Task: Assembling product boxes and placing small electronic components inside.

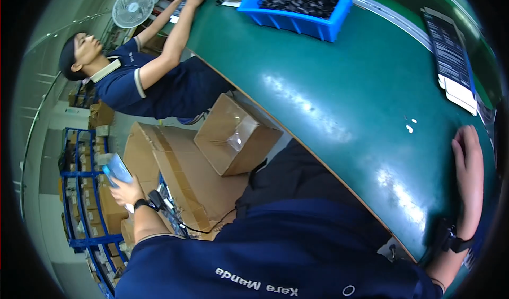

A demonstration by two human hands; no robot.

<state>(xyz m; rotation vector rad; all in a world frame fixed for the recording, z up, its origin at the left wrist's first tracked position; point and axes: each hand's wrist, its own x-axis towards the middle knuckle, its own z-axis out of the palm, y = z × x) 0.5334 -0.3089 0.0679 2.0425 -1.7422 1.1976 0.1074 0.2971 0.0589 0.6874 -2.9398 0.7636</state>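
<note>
Out to the left, over the floor side of the bench, my left hand [126,190] is closed around a flat blue-and-white box [120,167]. Below it, a large cardboard carton [183,164] contains several thin blue-and-white pieces [167,195]. My right hand [467,153] rests on the green tabletop [318,92] at the far right, its fingers stretched out and the thumb apart, holding nothing. Just beyond that hand lies a flat black-and-white printed box [450,58]. Small white bits [410,126] are on the table to its left.
A blue bin [297,20] full of small black parts stands at the table's far edge. A co-worker [143,81] reaches onto the table at the upper left. A smaller open carton [238,134] sits against the bench. A fan [132,7] and blue shelving [79,174] are behind.
</note>
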